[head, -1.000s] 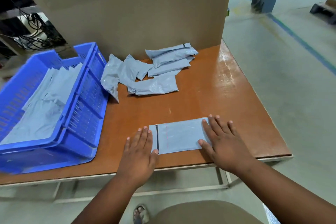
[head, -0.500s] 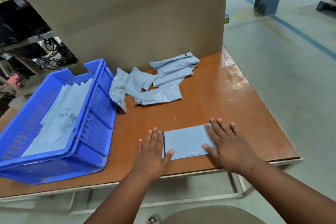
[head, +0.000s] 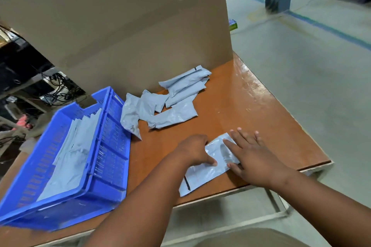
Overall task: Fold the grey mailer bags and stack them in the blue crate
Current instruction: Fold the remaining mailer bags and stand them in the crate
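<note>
Grey plastic mailer bag [head: 208,168], flat a moment ago, now folds under curled left hand [head: 195,151]; flat right hand [head: 255,158] presses it.

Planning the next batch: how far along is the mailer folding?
Done: flat grey mailer bags lie in the blue plastic crate. In hand: the left hand and right hand work one grey bag at the table edge. Left: a loose pile of grey bags near the cardboard box.
</note>
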`<state>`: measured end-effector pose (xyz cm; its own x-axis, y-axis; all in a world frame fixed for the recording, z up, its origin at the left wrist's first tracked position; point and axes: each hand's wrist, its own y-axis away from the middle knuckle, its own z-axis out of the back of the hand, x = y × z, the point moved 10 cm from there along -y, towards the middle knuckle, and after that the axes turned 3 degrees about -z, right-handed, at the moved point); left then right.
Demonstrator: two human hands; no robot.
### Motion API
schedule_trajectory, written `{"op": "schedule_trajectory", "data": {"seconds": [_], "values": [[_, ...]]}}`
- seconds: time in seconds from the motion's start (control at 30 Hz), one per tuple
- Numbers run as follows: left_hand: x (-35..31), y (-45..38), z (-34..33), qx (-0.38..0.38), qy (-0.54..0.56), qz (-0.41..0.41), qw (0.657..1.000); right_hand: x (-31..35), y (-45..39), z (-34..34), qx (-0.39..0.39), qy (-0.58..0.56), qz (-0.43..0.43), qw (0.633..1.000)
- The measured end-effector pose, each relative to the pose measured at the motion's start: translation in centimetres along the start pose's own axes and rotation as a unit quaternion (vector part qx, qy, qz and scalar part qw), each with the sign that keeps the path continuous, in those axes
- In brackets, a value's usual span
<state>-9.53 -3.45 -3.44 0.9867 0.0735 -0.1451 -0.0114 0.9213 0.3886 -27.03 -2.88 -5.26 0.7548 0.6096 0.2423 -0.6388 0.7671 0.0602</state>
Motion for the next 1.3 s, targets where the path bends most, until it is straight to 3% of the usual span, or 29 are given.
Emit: {"op": "schedule_trajectory", "data": {"seconds": [0.23, 0.37, 0.63, 1.03, 1.13, 1.3], "values": [[3.8, 1.8, 5.2, -0.044, 0.165, 0.046, 0.984, 0.7, 0.8, 3.3, -0.062, -0.086, 0.012, 0.994], [7.5, 4.1, 11.9, -0.119, 0.151, 0.084, 0.978, 3.8, -1.0, 6.2, -0.065, -0.125, 0.045, 0.989], [19.6, 12.1, 23.1, -0.234, 0.202, 0.182, 0.933, 19.1, -9.5, 16.6, -0.091, -0.077, 0.189, 0.975], [37.3, 24.5, 24.0, -0.341, 0.362, 0.24, 0.834, 41.5, -15.8, 18.0, -0.055, -0.025, 0.342, 0.938], [41.1, 25.9, 21.5, -0.313, 0.368, 0.269, 0.833, 45.1, -17.4, 18.0, -0.017, -0.023, 0.345, 0.938], [44.9, 24.0, 13.4, -0.122, 0.284, 0.308, 0.9, 50.3, -21.0, 16.4, 0.061, 0.073, 0.324, 0.941]]}}
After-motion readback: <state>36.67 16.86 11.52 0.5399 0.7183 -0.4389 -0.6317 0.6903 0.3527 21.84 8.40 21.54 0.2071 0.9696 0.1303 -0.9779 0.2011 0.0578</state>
